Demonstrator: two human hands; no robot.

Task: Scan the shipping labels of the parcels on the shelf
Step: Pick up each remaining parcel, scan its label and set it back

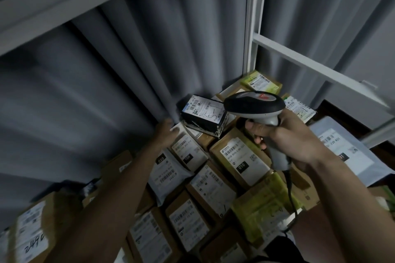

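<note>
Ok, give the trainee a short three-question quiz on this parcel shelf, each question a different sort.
1. True or false: the right hand holds the barcode scanner by its handle.
2. What does the left hand touch? A) grey curtain B) white-labelled parcel C) scanner cable
3. Fill in: the black parcel lies ____ other parcels.

Key: 1 true. 2 B, the white-labelled parcel. 3 on top of.

One grey-and-black handheld barcode scanner (255, 105) and one black labelled box (203, 114) are present. Brown cardboard parcels (239, 153) number at least eight; blur prevents an exact count.
</note>
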